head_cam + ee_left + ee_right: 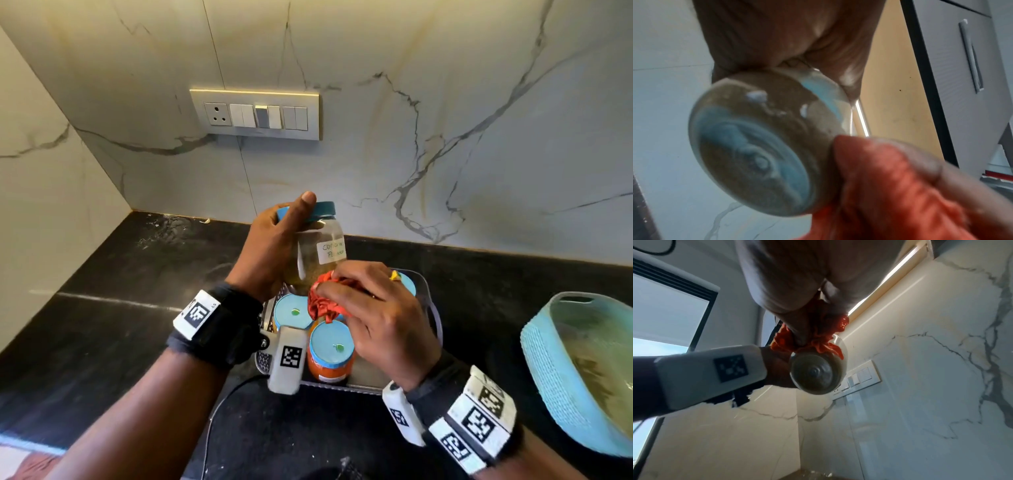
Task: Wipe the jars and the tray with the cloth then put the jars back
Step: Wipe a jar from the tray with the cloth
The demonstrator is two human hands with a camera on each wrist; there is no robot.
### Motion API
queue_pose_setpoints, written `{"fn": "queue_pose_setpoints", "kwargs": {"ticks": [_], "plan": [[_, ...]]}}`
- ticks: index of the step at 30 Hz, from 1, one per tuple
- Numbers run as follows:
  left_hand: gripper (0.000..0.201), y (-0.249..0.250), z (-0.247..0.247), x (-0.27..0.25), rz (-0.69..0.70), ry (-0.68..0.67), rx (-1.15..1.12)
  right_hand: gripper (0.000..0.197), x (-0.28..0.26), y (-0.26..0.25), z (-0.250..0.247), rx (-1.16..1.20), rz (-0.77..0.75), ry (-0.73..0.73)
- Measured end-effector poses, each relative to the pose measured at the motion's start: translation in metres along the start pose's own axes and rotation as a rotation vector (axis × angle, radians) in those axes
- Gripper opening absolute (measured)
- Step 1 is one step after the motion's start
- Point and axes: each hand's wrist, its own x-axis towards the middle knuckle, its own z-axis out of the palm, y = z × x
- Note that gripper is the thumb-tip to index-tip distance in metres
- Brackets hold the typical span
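My left hand (274, 246) grips a clear jar (318, 250) with a blue lid and a white handwritten label, lifted and tilted above the tray (433, 308). My right hand (363, 301) holds a bunched red cloth (325, 301) against the jar's lower side. The jar's base (756, 146) fills the left wrist view with the red cloth (890, 186) pressed at its edge. In the right wrist view the jar's base (813, 373) shows below the cloth (822, 344). Blue-lidded jars (332, 349) stand in the tray under my hands.
A light blue woven basket (548, 370) sits on the black counter (120, 291) at the right. A marble wall with a switch panel (255, 114) rises behind. A dark cable (219, 411) runs along the counter's front.
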Motion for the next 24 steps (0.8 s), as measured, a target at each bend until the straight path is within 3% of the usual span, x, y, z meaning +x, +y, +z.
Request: {"fn": "queue_pose_setpoints", "kwargs": {"ticks": [7,10,13,19,24], "plan": [[0.064,-0.002,0.007,-0.004,0.048,-0.028,0.015,0.04,0.034,0.029,-0.01,0.182,0.266,0.246],[0.063,0.005,0.006,-0.004,0.077,0.026,-0.07,0.038,0.021,0.01,-0.008,0.133,0.172,0.192],[0.074,0.007,0.0,-0.006,0.077,0.044,-0.108,0.032,0.006,-0.002,-0.008,-0.008,0.023,0.086],[0.067,-0.001,-0.004,-0.019,0.14,-0.031,0.094,0.039,0.018,0.002,-0.011,0.057,0.062,0.198],[0.054,-0.003,-0.009,-0.027,0.101,0.054,-0.027,0.03,0.011,-0.015,-0.009,-0.113,-0.143,0.006]]}}
